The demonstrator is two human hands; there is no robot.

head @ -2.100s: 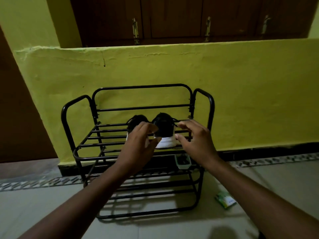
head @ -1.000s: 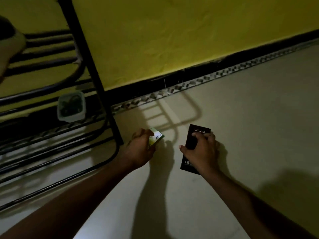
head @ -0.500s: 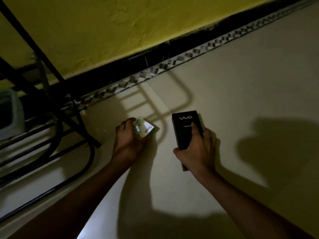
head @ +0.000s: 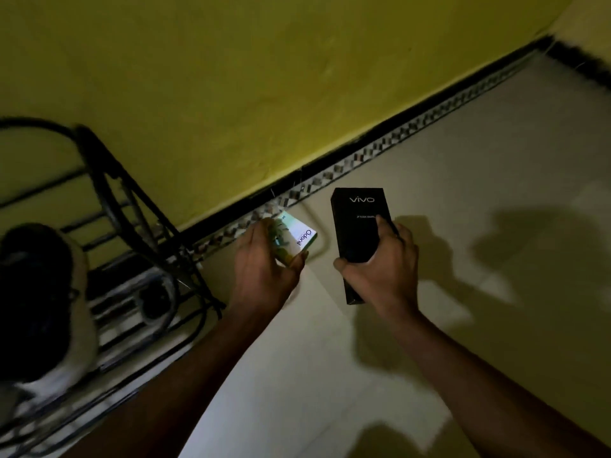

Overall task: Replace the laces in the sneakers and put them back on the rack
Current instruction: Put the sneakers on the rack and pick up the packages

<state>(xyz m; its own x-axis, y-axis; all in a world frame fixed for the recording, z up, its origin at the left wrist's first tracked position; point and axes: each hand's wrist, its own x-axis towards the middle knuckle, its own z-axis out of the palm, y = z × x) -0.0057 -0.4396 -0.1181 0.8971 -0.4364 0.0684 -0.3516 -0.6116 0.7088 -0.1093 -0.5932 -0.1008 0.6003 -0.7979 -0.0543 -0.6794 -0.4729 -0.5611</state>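
- We find a black sneaker with a white sole at the far left edge of the view, resting on the bars of the black metal tube shoe rack.
- The sneaker is blurred. Its long axis appears to run roughly up and down the frame, but we cannot tell which way the toe points.
- The left hand grasps a small green and white packet marked "Odonil", with the fingers curled over it and the thumb underneath.
- The right hand grasps a long black cardboard box marked "vivo" around its near half.
- The box's long axis points away from the person toward the yellow plastered wall, with the printed end farthest.
- Both hands are over the pale tiled floor, to the right of the rack and well apart from the sneaker.
- We cannot tell whether the box touches the floor.
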